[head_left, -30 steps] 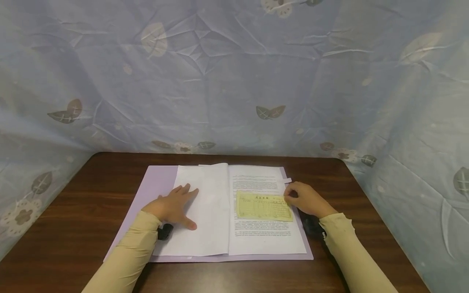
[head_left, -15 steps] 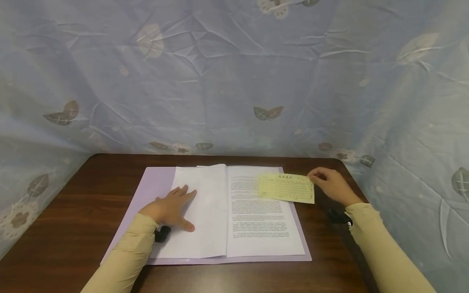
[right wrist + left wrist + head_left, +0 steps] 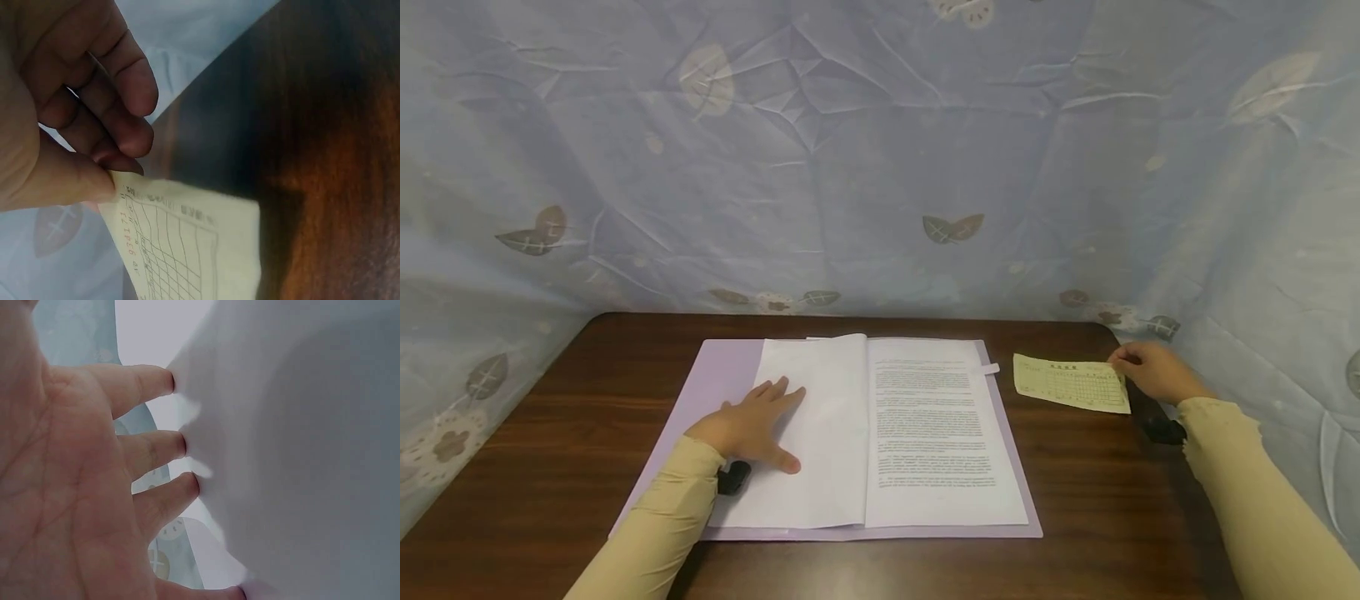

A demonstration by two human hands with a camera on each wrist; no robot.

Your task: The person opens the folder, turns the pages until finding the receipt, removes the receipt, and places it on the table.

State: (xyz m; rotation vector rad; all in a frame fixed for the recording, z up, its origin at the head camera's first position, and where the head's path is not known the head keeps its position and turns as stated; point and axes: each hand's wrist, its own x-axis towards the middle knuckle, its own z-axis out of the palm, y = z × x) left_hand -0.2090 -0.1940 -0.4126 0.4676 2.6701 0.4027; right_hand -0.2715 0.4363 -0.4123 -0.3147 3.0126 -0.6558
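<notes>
A yellow printed receipt slip (image 3: 1071, 383) with a ruled grid is over the wooden table, to the right of the folder. My right hand (image 3: 1157, 372) pinches its right end between thumb and finger; the right wrist view shows the slip (image 3: 187, 234) hanging from that pinch. My left hand (image 3: 752, 425) rests with spread fingers on the blank white page (image 3: 831, 442) at the left of the open stack. In the left wrist view its fingertips (image 3: 164, 381) press on the paper. Beside it lies the printed page (image 3: 932, 433).
A light purple folder (image 3: 722, 367) lies open under the papers on the dark wooden table (image 3: 1097, 500). A small pale tab (image 3: 989, 369) sticks out from its right edge. Patterned cloth (image 3: 880, 167) hangs behind and at both sides of the table.
My right hand has lifted the receipt slip off the printed page and carried it right, past the folder's edge. My left hand has stayed on the left page.
</notes>
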